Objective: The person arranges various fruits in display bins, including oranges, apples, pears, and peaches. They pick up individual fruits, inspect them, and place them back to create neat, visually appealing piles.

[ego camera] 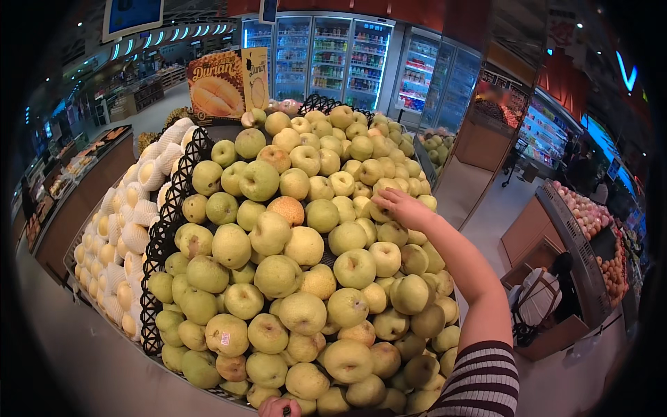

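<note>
A large heap of yellow-green pears (302,313) slopes up before me, some with brown russet patches. My right hand (404,208) reaches across to the heap's right side, palm down over a pear (381,212). Its fingers touch the fruit there, but their undersides are hidden, so I cannot tell whether they grip it. At the bottom edge of the view my left hand (280,406) is curled around a small dark object (286,411), mostly hidden, beside the lowest pears. One pear near the front left bears a small sticker (225,339).
A black lattice divider (156,266) separates pears in white foam nets (117,234) on the left. Behind the heap stands a durian box (216,88), with drink coolers (331,57) beyond. A mirrored pillar (482,120) rises at right; a person (539,297) crouches by another fruit stand (568,260).
</note>
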A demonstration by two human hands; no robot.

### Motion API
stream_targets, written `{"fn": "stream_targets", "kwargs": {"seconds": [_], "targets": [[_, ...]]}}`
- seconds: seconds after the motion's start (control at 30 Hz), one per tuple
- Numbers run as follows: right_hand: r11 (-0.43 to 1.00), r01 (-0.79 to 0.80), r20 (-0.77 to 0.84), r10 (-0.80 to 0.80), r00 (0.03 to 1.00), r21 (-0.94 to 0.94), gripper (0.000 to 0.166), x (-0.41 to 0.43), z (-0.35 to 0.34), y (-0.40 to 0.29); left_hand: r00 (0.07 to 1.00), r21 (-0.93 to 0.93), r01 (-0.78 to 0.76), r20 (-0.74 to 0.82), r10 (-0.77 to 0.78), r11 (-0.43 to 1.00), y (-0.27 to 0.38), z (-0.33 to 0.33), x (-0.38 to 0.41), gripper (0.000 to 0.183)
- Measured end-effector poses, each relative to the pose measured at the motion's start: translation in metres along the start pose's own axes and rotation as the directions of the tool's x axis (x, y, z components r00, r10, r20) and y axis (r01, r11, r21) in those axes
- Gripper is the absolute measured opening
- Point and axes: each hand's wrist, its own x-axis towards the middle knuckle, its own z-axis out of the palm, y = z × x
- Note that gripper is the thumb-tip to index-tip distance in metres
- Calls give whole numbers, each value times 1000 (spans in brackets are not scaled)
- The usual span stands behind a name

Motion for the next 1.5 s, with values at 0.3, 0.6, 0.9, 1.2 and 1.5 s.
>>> {"fn": "stream_targets", "kwargs": {"seconds": [0.3,0.6,0.9,1.2,1.5], "targets": [[805,-192,-131,316,940,562,50,-40,-54,-81,1000,78,22,10,-23,997,15,-6,14,13],[815,-174,4,207,978,553,47,-189,-125,-224,997,17,76,12,-76,997,21,-9,13,16],[891,-198,100,172,980,408,39,-234,-88,-308,996,24,94,-5,-94,995,24,-11,16,14],[789,-291,62,308,949,542,32,-239,-89,-332,997,-58,78,19,-77,995,21,-18,12,15],[762,-389,-28,470,882,517,51,-227,-82,-408,979,-305,204,51,-198,930,10,-41,-9,14]]}}
